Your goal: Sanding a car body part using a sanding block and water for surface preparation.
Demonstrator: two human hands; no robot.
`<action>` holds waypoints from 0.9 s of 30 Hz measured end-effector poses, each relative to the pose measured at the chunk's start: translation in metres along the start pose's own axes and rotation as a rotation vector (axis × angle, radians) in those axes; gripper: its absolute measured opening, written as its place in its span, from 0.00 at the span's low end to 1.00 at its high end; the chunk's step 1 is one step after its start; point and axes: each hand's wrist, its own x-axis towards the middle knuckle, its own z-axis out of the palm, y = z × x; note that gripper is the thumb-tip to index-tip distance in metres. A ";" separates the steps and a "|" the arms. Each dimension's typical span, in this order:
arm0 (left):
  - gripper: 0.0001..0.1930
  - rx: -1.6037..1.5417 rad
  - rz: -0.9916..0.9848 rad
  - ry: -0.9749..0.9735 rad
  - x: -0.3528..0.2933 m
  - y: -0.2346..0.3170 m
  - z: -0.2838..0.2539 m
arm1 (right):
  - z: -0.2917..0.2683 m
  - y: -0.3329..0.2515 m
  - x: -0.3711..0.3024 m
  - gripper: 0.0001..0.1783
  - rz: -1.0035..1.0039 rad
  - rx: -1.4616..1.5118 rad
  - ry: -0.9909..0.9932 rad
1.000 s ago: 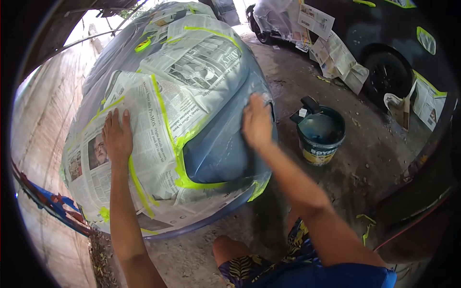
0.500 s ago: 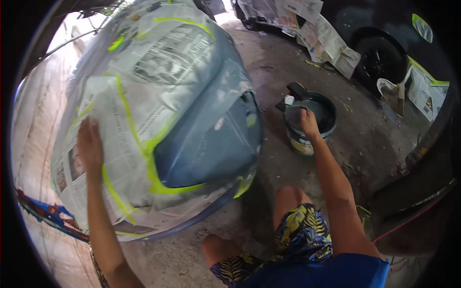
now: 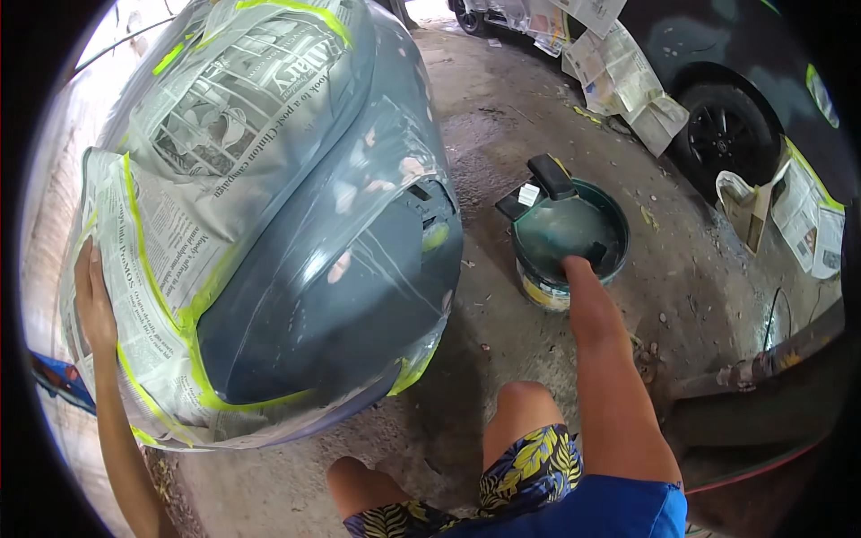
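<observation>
Right hand [image 3: 580,267] has dropped from above the bucket down into it since the earlier frame, and my view has shifted; left hand stays on the paper. Going left to right on my feed: the left hand [image 3: 95,300] is laid flat, fingers extended, nothing in its grasp, on printed black-and-white newspaper sheets [image 3: 166,249] covering much of a car body. Bright yellow-green masking tape [image 3: 191,323] edges the paper. Next to it I get the bare, glossy blue-grey curved car panel [image 3: 296,309], with pale pinkish patches higher up and a dark opening near its right edge; neither hand touches this panel. Right of that, on the grey concrete floor [image 3: 480,359], stands the round dark green plastic bucket [image 3: 543,292], cloudy liquid inside, with black blocky pieces [image 3: 551,177], one bearing a white label, at the rim's far left. I see the right hand over the near rim, fingers hidden below; can't tell how far open or what it holds. Far right: dark grey car [image 3: 686,40], black spoked wheel [image 3: 728,130], more newspaper hanging alongside [image 3: 626,82].
</observation>
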 end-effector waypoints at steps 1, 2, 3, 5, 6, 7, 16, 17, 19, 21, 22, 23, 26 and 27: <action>0.27 0.019 0.000 0.007 0.001 -0.001 0.000 | -0.005 0.000 -0.006 0.30 -0.020 -0.053 -0.040; 0.27 -0.016 0.015 -0.004 0.002 -0.002 0.000 | -0.013 -0.001 -0.013 0.28 -0.082 -0.139 -0.121; 0.27 -0.062 -0.011 -0.019 0.002 -0.002 0.001 | -0.024 -0.002 -0.023 0.27 -0.159 -0.211 -0.189; 0.27 -0.022 0.017 -0.010 0.001 -0.003 0.000 | -0.055 -0.005 -0.045 0.18 0.024 0.125 -0.041; 0.28 -0.007 0.013 -0.014 0.000 -0.002 0.000 | -0.071 -0.010 -0.056 0.18 -0.153 0.172 0.097; 0.28 0.011 0.014 -0.012 0.000 -0.001 0.000 | -0.087 -0.017 -0.065 0.17 -0.217 0.139 0.290; 0.26 -0.007 -0.033 0.004 -0.003 0.020 -0.005 | -0.096 -0.116 -0.051 0.18 -0.472 -0.139 0.895; 0.26 0.000 -0.022 0.006 -0.003 0.021 -0.006 | -0.088 -0.120 -0.047 0.18 -0.338 -0.263 0.837; 0.26 -0.013 -0.018 0.005 -0.004 0.022 -0.006 | -0.075 -0.123 -0.040 0.15 -0.322 -0.241 0.839; 0.26 0.013 -0.007 0.030 -0.005 0.023 -0.007 | -0.068 -0.122 -0.036 0.12 -0.281 -0.225 0.818; 0.25 -0.010 0.007 0.021 -0.005 0.023 -0.007 | -0.067 -0.120 -0.035 0.11 -0.338 -0.227 0.777; 0.25 0.000 0.001 0.033 -0.005 0.024 -0.007 | -0.068 -0.118 -0.035 0.10 -0.317 -0.242 0.845; 0.25 0.020 0.000 0.045 -0.005 0.026 -0.007 | -0.078 -0.110 -0.039 0.12 -0.361 0.036 0.760; 0.24 0.006 0.009 0.054 -0.005 0.026 -0.007 | -0.084 -0.107 -0.044 0.12 -0.404 0.299 0.814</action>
